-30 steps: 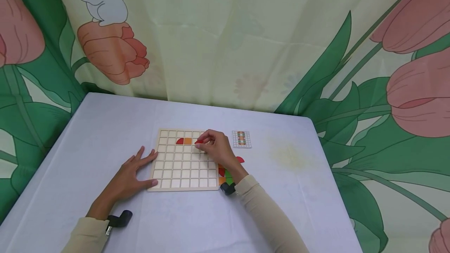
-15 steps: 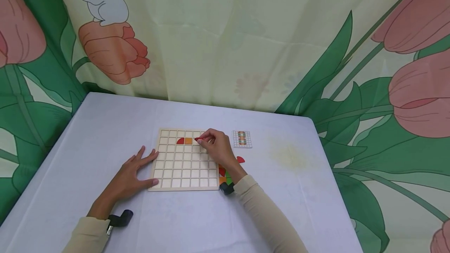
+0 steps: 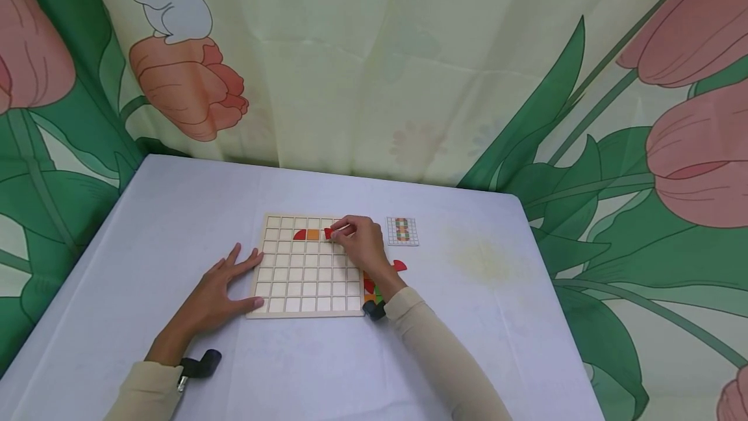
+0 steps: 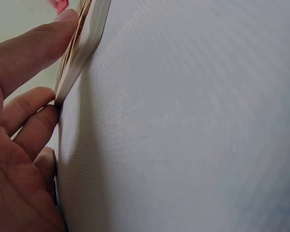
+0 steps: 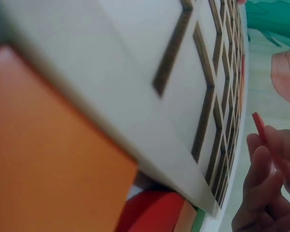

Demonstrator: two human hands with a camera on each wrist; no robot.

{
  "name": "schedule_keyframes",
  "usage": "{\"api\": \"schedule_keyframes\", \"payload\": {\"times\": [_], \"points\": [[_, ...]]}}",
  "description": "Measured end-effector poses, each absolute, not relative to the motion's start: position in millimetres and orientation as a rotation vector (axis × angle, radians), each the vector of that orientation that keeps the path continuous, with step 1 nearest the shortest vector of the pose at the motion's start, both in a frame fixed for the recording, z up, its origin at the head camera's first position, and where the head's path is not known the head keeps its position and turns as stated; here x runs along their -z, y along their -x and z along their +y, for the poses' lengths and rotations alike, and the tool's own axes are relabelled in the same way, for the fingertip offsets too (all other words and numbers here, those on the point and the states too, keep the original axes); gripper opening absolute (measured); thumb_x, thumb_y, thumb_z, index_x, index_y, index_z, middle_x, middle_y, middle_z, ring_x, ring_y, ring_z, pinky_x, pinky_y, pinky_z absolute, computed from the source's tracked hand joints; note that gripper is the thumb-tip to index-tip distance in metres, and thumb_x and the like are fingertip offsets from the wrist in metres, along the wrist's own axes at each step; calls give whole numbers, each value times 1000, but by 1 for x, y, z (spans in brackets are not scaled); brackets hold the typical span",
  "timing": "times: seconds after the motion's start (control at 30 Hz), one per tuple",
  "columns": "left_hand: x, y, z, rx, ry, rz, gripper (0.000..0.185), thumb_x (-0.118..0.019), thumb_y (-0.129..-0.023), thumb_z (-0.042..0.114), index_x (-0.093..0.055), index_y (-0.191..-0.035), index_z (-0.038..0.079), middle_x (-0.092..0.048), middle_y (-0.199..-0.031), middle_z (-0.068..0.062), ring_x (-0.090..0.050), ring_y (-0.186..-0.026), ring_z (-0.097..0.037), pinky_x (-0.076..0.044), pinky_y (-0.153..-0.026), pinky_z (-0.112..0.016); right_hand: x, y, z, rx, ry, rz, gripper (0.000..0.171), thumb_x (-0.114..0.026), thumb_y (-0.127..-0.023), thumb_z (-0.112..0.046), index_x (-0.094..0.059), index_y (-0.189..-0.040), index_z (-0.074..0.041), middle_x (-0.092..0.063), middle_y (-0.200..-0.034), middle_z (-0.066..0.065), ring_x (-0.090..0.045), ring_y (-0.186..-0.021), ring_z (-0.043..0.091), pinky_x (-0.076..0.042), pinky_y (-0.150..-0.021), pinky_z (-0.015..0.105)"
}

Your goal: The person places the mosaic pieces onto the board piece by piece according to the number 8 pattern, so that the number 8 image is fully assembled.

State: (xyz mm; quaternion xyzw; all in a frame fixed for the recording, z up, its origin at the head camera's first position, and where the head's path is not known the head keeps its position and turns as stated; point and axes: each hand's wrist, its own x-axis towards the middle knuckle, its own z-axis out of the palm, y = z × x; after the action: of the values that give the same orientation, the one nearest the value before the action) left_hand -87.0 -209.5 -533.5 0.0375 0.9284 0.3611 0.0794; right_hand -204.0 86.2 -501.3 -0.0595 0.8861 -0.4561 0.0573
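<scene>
A pale wooden grid board lies on the white table. In its second row from the back sit a red quarter-circle tile and, right of it, an orange square tile. My right hand pinches another red tile between thumb and fingers, over the same row. The right wrist view shows this red tile edge-on, raised off the board. My left hand has its fingers spread, with fingertips and thumb against the board's left edge. In the left wrist view the thumb touches the board's rim.
A small pattern card lies right of the board. Several red, orange and green tiles lie beside the board's right edge, partly under my right wrist, among them a red tile. An orange tile looms close in the right wrist view.
The red tile in my right hand has been turned, so more of its face shows in the head view. The right hand stays over nearly the same spot; my left hand has not moved.
</scene>
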Motion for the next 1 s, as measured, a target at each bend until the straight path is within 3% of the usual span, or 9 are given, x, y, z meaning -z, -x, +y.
{"api": "schedule_keyframes", "payload": {"times": [0.27, 0.67, 1.0], "points": [[532, 87, -209, -1082, -112, 2774, 98, -89, -81, 48, -43, -163, 22, -16, -175, -30, -18, -154, -68, -24, -115, -85, 501, 210, 77, 1178, 136, 2818, 4, -84, -93, -25, -83, -95, -21, -70, -74, -6, -62, -72, 13, -47, -62, 27], [531, 86, -210, -1085, -117, 2774, 98, -89, -81, 48, -43, -164, 22, -16, -175, -31, -19, -152, -70, -26, -113, -87, 497, 213, 64, 999, 206, 2870, 13, -80, -95, -21, -71, -85, -21, -69, -72, -6, -62, -72, 12, -45, -62, 28], [532, 86, -210, -1091, -115, 2767, 98, -89, -82, 47, -43, -164, 21, -16, -175, -30, -18, -154, -68, -25, -115, -85, 498, 214, 69, 1004, 203, 2831, 12, -82, -94, -28, -72, -89, -22, -68, -73, -7, -62, -74, 13, -46, -62, 30]]}}
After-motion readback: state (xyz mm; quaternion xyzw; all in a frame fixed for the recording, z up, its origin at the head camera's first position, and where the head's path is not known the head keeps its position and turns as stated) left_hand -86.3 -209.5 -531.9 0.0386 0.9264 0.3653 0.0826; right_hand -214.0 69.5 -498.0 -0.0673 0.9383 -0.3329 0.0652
